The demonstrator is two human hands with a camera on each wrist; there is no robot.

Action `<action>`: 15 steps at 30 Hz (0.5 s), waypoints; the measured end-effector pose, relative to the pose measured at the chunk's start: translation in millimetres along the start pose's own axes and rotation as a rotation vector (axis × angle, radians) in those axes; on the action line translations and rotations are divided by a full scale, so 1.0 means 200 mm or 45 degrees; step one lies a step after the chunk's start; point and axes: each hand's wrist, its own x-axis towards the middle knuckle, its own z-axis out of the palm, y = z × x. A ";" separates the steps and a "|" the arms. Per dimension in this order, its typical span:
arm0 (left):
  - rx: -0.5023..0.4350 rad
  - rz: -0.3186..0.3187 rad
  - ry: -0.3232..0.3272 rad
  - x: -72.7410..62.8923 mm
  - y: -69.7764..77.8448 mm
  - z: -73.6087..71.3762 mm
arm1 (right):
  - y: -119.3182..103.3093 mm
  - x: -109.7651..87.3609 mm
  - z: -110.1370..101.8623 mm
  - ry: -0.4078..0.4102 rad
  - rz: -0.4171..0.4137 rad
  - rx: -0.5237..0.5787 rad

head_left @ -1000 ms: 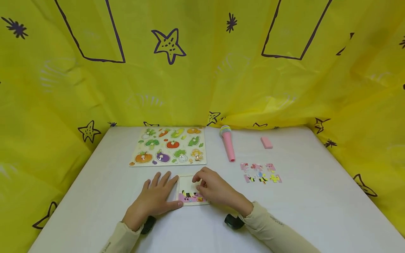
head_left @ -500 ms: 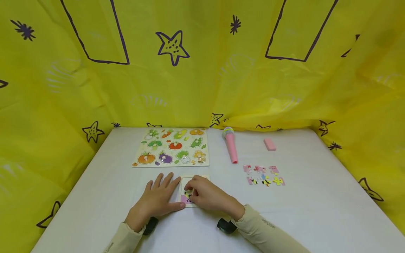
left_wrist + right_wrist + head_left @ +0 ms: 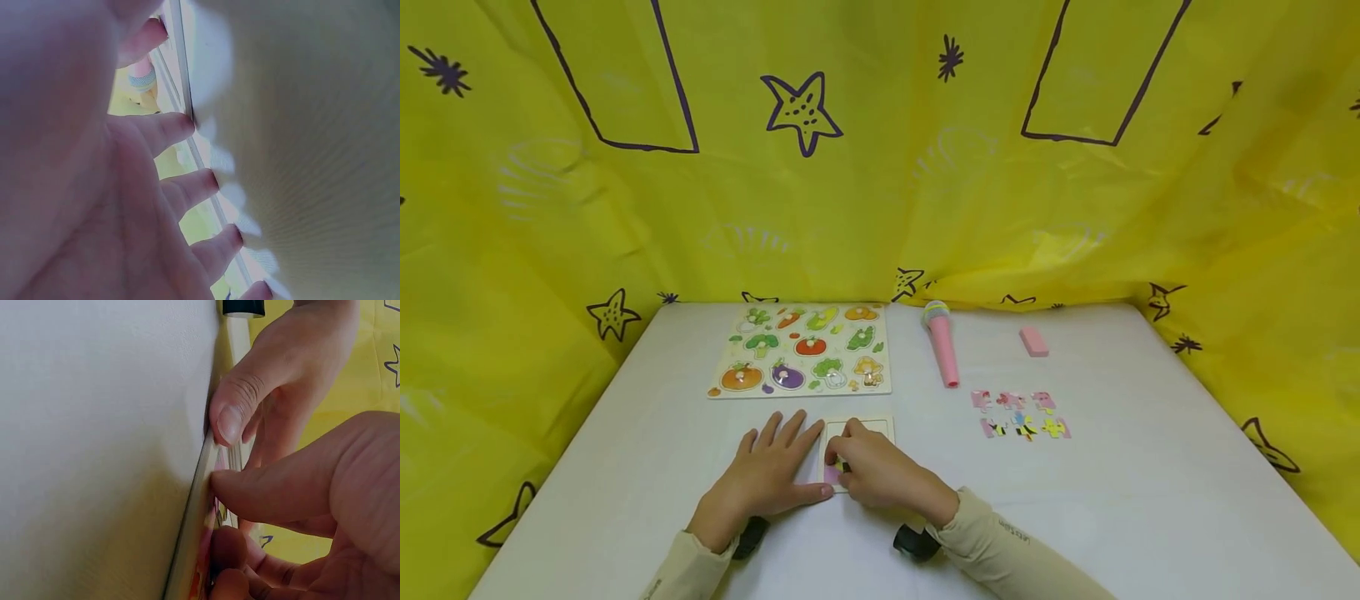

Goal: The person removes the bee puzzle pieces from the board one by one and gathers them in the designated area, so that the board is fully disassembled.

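A small pale puzzle tray (image 3: 880,427) lies on the white table with puzzle pieces (image 3: 832,475) along its near side, printed pink, yellow and black. My left hand (image 3: 767,475) lies spread at the tray's left edge. Its thumb rests at the near left corner, and its fingertips touch the rim in the left wrist view. My right hand (image 3: 880,467) reaches over the tray with bent fingers. In the right wrist view, the right thumb (image 3: 234,487) and fingertips touch the pieces, some way apart. Whether they pinch one is unclear, and the hand hides most of the row.
Several loose puzzle pieces (image 3: 1022,414) lie in two rows at the right. Behind stand a vegetable peg board (image 3: 797,387), a pink toy microphone (image 3: 943,350) and a pink block (image 3: 1033,342). A yellow patterned curtain (image 3: 880,192) closes off the back and sides.
My right hand has moved left and lower over the tray, from its right part to the pieces near the left corner. The left hand keeps its place at the tray's edge.
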 end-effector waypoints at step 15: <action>0.005 0.000 0.008 0.00 0.01 0.01 | 0.02 -0.03 0.04 0.108 -0.041 0.094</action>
